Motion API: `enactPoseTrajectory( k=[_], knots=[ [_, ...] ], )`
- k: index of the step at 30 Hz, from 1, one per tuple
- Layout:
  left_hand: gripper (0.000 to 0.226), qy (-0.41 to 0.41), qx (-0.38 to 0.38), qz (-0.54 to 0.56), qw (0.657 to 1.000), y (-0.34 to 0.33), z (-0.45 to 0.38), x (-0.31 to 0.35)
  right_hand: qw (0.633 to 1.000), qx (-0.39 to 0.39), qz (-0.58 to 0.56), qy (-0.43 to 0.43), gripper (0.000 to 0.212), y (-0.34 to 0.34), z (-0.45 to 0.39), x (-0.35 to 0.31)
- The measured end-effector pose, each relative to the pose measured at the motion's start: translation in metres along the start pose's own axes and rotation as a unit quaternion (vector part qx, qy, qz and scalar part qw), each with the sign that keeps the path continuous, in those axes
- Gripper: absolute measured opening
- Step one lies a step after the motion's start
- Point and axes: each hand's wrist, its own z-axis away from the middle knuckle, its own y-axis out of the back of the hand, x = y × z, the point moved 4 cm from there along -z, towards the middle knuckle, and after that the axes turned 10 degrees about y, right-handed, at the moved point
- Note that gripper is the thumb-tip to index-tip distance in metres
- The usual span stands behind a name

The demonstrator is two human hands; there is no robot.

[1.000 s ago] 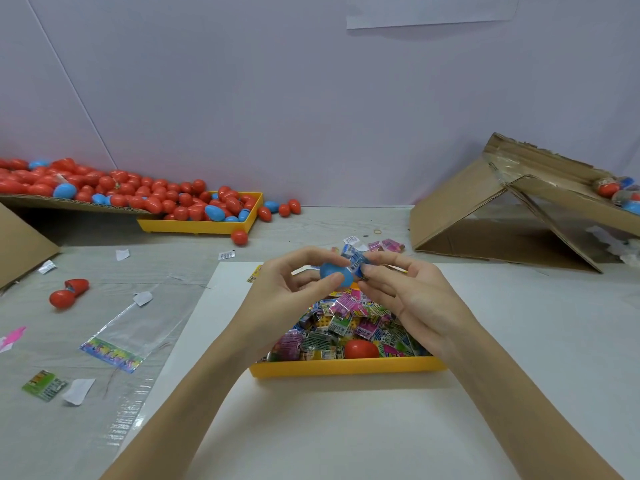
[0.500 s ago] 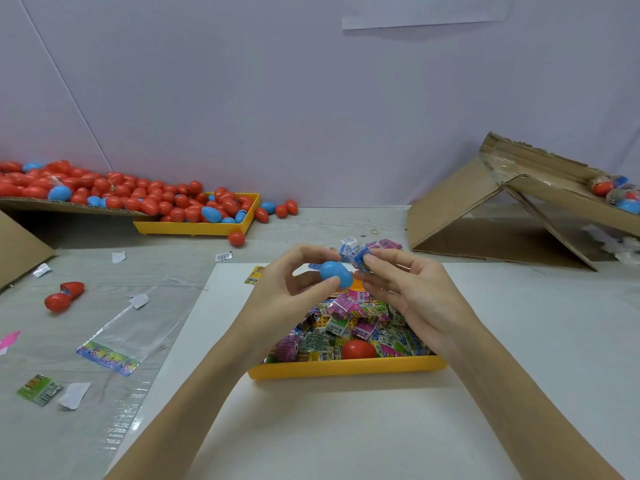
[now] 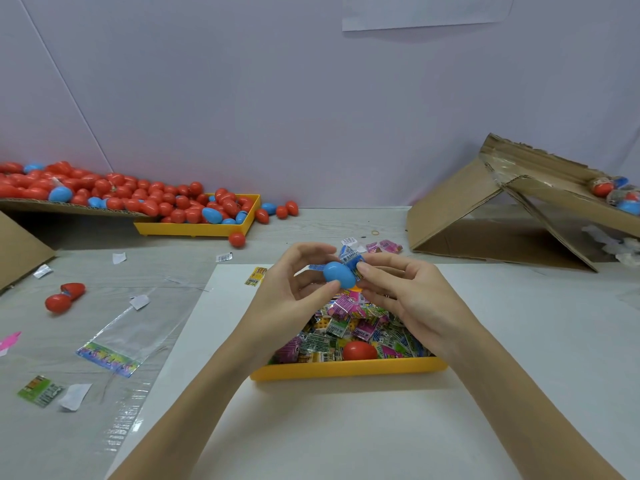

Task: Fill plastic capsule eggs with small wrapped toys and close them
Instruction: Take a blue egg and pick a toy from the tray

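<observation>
Left hand (image 3: 294, 289) pinches the blue egg (image 3: 339, 274); right hand (image 3: 408, 292) apparently presses a wrapped toy (image 3: 350, 256) in

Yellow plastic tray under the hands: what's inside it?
The yellow plastic tray holds a heap of small wrapped toys and one red plastic egg. Anything beneath the heap is covered.

blue capsule egg (image 3: 338, 274): held open above yellow tray (image 3: 346, 369), smooth half toward camera | wrapped toy (image 3: 351, 257): blue packet, lodged at egg's far half | tray: heaped with wrapped toys (image 3: 349, 327), one red egg (image 3: 359, 350) lying near front wall
</observation>
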Motion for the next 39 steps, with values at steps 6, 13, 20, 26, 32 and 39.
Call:
enactPoseTrajectory(
  k=[6, 13, 20, 26, 32, 39],
  knots=[
    [0.039, 0.003, -0.004, -0.020, 1.000, -0.0004, 0.0001, 0.0007, 1.000, -0.002, 0.017, 0.013, 0.028, 0.0003, -0.0004, -0.0012],
    [0.035, 0.001, -0.009, -0.019, 1.000, -0.0008, 0.0005, 0.0034, 0.999, 0.001, 0.031, 0.015, 0.021, 0.0014, -0.0007, 0.0002],
    [0.037, 0.008, -0.012, -0.032, 0.999, -0.0012, 0.0008, 0.0036, 0.999, -0.006, 0.039, 0.023, 0.029, 0.0002, -0.0003, -0.0002],
    [0.037, 0.021, -0.007, -0.026, 0.999, -0.0010, 0.0002, 0.0029, 0.993, -0.024, 0.098, 0.055, 0.017, -0.0005, 0.0000, -0.0008],
    [0.032, 0.045, -0.001, -0.014, 0.999, 0.0008, -0.0007, 0.0011, 0.978, -0.027, 0.184, 0.095, 0.011, 0.0005, -0.0005, -0.0021],
    [0.028, 0.057, -0.001, 0.038, 0.998, 0.0034, -0.0034, -0.0035, 0.971, -0.036, 0.212, 0.106, 0.018, -0.0007, -0.0006, -0.0010]
  ],
)
